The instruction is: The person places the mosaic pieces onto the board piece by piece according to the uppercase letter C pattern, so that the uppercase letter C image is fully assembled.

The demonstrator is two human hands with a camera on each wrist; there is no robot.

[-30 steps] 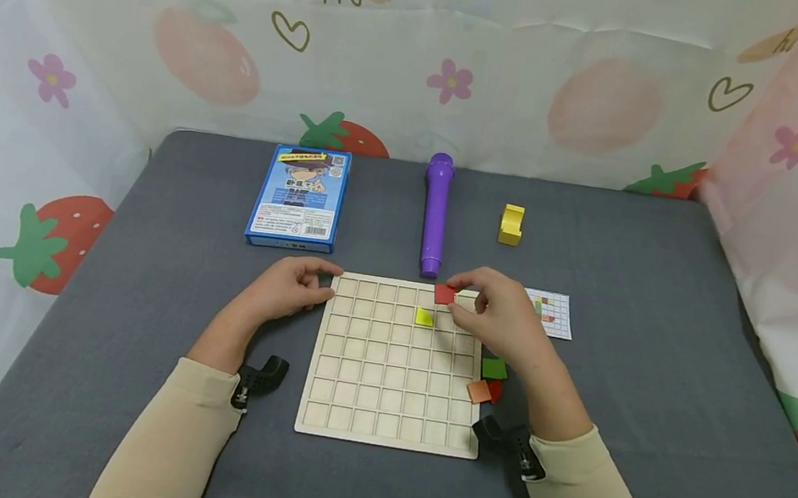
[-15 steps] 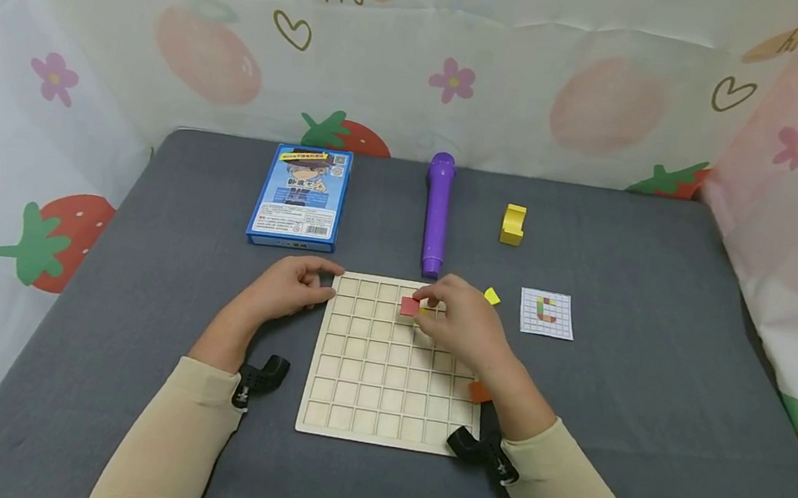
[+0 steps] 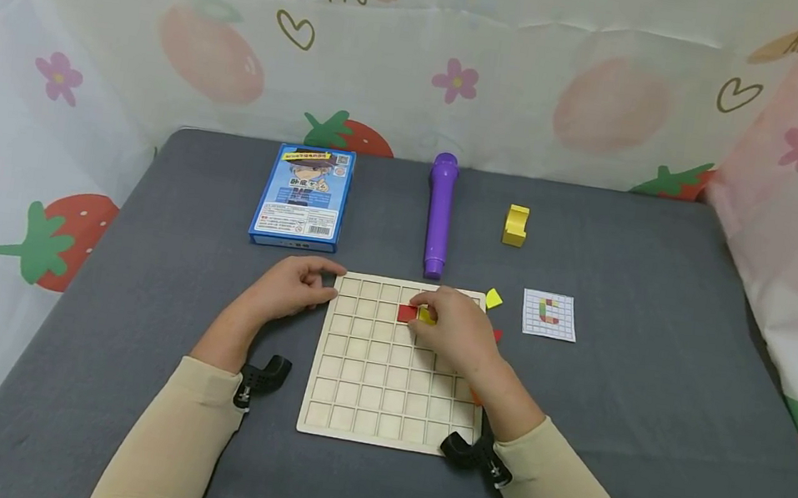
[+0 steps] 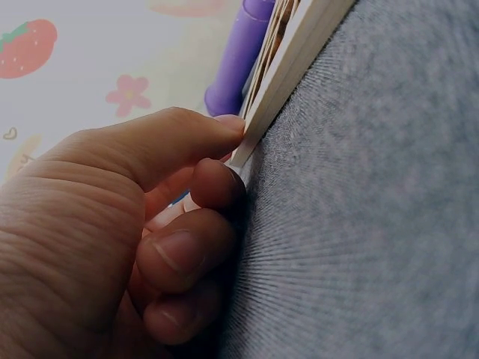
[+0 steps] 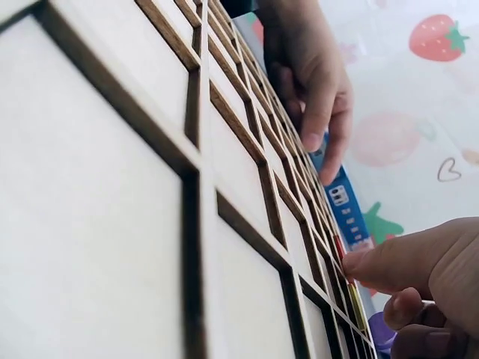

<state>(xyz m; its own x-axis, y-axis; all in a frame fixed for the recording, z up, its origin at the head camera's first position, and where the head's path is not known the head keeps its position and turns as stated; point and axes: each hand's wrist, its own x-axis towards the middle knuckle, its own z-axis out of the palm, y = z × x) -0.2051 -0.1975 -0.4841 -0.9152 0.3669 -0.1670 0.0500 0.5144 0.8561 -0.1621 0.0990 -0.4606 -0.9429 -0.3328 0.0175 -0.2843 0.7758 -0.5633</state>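
Note:
A pale wooden grid board (image 3: 363, 375) lies on the grey cloth. My left hand (image 3: 288, 287) holds its far left corner; in the left wrist view the thumb (image 4: 213, 129) presses on the board's edge, the other fingers curled below. Over the board's far right part, my right hand (image 3: 460, 330) has thumb and index finger at the right end of a red square tile (image 3: 405, 314), which sits at a cell left of a yellow tile (image 3: 426, 316). In the right wrist view the thumb tip touches the red tile (image 5: 339, 247). The right hand partly covers the yellow tile.
A small yellow piece (image 3: 494, 299), a red piece (image 3: 497, 335) and a mostly hidden orange tile (image 3: 475, 397) lie along the board's right side. A pattern card (image 3: 549, 315) is farther right. Behind stand a blue box (image 3: 302, 198), a purple microphone-shaped stick (image 3: 438, 216) and a yellow block (image 3: 515, 226).
My right hand has carried the red tile leftward from near the board's far right edge to the cell beside the yellow tile, and lowered it. The left hand stays at the corner.

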